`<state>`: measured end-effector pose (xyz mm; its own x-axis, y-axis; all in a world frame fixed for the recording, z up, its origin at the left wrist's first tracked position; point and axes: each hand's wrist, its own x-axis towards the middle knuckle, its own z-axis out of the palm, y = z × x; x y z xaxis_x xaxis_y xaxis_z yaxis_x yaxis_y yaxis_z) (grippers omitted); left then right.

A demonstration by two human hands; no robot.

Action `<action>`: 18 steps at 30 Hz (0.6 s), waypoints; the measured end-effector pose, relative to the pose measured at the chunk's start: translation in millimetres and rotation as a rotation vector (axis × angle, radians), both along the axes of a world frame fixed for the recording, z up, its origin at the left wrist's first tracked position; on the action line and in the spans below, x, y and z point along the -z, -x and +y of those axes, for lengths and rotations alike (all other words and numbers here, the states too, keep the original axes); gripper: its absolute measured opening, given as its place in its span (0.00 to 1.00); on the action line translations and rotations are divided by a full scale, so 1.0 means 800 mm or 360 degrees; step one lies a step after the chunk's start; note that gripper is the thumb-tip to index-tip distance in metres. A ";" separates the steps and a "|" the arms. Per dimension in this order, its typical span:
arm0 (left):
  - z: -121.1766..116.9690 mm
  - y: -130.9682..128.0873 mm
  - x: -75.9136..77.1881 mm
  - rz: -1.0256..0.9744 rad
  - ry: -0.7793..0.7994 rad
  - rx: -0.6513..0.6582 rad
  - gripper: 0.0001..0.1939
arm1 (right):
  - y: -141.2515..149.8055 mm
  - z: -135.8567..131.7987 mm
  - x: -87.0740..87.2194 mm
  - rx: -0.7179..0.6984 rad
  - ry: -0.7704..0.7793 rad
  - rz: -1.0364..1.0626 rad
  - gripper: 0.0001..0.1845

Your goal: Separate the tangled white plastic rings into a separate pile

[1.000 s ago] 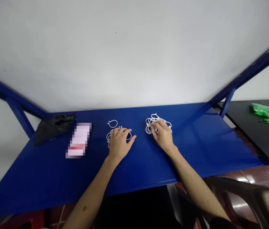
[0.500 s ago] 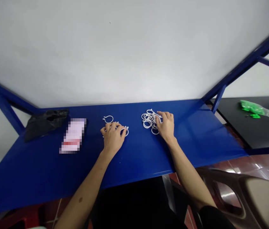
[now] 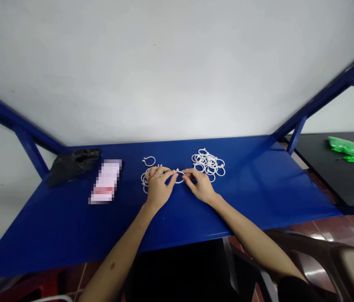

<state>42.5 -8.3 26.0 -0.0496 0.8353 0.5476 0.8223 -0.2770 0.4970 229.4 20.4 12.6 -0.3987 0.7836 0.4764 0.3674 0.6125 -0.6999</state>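
Over the middle of the blue table, a white curtain ring (image 3: 179, 183) is held between my two hands. My left hand (image 3: 159, 186) pinches its knobbed end with thumb and forefinger. On the opposite side, my right hand (image 3: 201, 185) grips the ring between thumb and fingers. Several similar rings (image 3: 143, 178) lie partly hidden beneath and behind my left hand, with a single open ring (image 3: 154, 160) just beyond them. A loose pile of white rings (image 3: 208, 161) rests behind my right hand.
On the blue table (image 3: 79, 235), a blurred-out phone-shaped object (image 3: 106, 180) and a crumpled black bag (image 3: 73, 165) lie to the left. A white wall rises behind. A dark table (image 3: 324, 176) at right bears a bag of green pieces (image 3: 348, 147). A chair (image 3: 330, 251) stands front right.
My right hand has moved left from the ring pile to meet my left hand, and both now hold one ring. The view has shifted slightly.
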 end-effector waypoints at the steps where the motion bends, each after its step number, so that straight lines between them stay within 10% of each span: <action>1: 0.000 0.000 0.000 -0.0056 0.0028 0.0053 0.07 | 0.001 0.000 0.000 0.0032 -0.0022 0.0026 0.10; 18: 0.004 0.014 0.005 -0.0655 0.0331 0.0374 0.07 | 0.005 -0.011 -0.010 -0.0056 -0.0324 -0.0282 0.10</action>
<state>31.1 -5.3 22.1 -0.0240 0.9390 0.3432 0.4744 -0.2915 0.8306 225.1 11.9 20.9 -0.5150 0.6631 0.5433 0.4493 0.7485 -0.4877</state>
